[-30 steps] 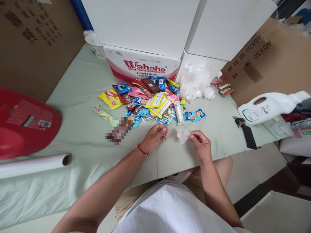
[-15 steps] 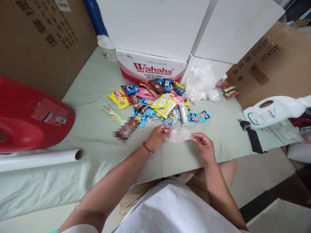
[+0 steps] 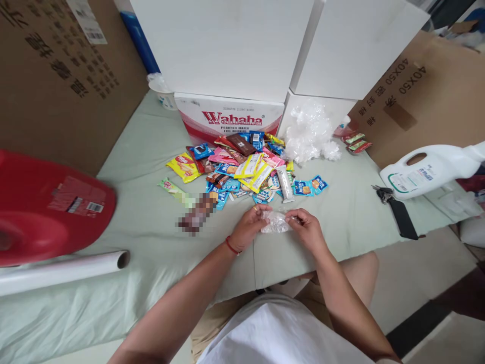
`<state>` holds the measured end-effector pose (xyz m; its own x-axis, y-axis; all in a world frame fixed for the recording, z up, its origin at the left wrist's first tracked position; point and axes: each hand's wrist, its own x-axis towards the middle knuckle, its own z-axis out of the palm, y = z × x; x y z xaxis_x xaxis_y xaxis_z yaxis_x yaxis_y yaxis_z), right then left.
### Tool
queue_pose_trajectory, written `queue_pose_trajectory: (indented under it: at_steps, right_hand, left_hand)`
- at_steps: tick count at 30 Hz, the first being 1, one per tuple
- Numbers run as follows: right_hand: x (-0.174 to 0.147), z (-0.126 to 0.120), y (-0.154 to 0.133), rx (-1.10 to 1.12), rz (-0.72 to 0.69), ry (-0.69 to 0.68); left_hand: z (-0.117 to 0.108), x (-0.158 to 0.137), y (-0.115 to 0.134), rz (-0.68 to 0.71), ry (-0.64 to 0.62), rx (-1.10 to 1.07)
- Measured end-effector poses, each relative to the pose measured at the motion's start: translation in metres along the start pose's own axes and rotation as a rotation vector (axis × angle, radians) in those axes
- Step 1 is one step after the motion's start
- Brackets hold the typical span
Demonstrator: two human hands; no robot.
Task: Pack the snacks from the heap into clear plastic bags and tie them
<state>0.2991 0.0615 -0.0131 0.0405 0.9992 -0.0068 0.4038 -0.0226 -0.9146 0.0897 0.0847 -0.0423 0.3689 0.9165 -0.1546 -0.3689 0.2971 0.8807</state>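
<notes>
A crinkled clear plastic bag (image 3: 276, 223) is stretched between my two hands, just above the cloth near the table's front edge. My left hand (image 3: 250, 226) pinches its left end, thumb on top. At the other end, my right hand (image 3: 306, 230) grips the plastic between thumb and fingers. Just beyond lies a heap of wrapped snacks (image 3: 246, 169) in yellow, blue, pink and brown packets. A silver-wrapped bar (image 3: 285, 184) lies at the heap's near right side. Behind it on the right sits a pile of clear plastic bags (image 3: 308, 134).
A red jug (image 3: 56, 202) and a white roll (image 3: 68, 270) lie at the left. White boxes (image 3: 227, 45) and a Wahaba-printed carton (image 3: 231, 116) stand behind the heap. On the right are a white detergent bottle (image 3: 420, 169) and a black phone-like object with keys (image 3: 402, 217).
My right hand has come closer to my left, and the plastic bag between them is more bunched. The camera view has shifted slightly.
</notes>
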Motion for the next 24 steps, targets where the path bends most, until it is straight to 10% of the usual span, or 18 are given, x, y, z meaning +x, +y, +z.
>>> queue_pose_trajectory:
  at_steps: [24]
  right_hand:
    - [-0.039,-0.025,0.007,0.004,-0.380,0.072]
  left_hand:
    - [0.001,0.001,0.013,-0.168,0.062,-0.119]
